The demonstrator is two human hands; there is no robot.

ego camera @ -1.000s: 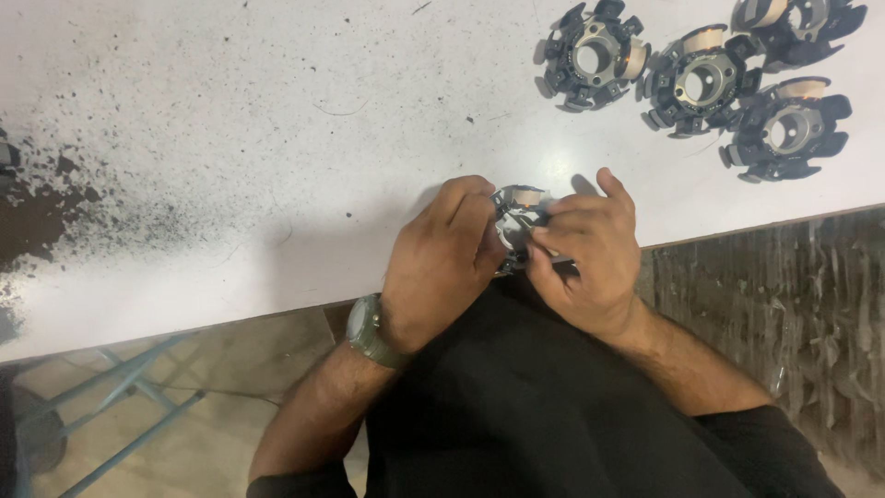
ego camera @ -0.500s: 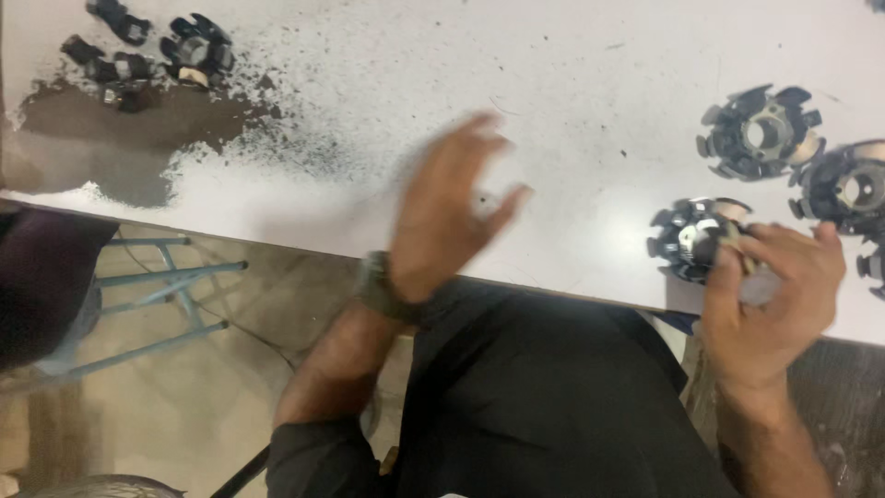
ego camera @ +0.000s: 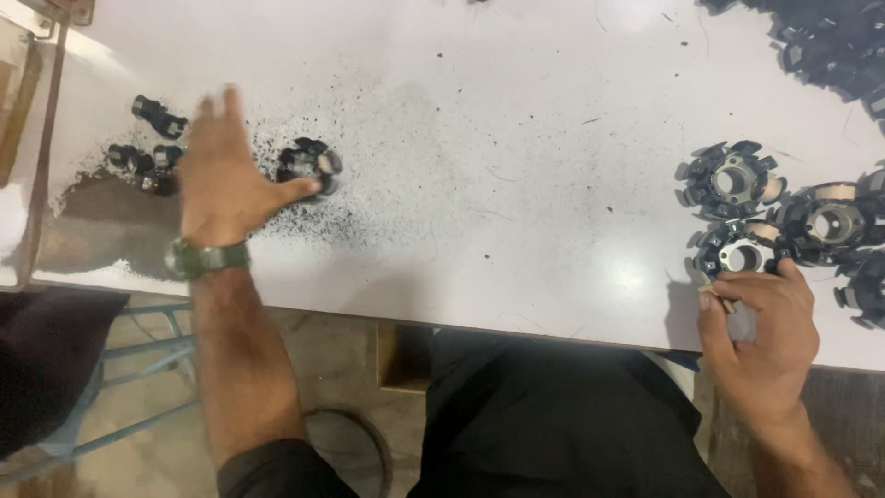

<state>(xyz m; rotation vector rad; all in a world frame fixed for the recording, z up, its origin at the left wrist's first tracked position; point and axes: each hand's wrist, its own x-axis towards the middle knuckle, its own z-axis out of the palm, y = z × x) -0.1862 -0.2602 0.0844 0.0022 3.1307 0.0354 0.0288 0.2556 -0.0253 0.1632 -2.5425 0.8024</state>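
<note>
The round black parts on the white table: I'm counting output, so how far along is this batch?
Done, it seems: several round black parts sit grouped at the right, one just beyond the right hand, which pinches a small tool. In hand: the left hand touches another black part. Left: small black pieces at the far left and a dark heap top right.

Black parts on a white, speckled bench

The bench [ego camera: 516, 166] is white, dusted with black specks and a grey-brown smear at its left edge; the small part [ego camera: 309, 166] there is black, the slotted rings [ego camera: 733, 180] at the right edge black with silver hubs and tan inserts; the wristwatch [ego camera: 205, 256] dark green.
</note>
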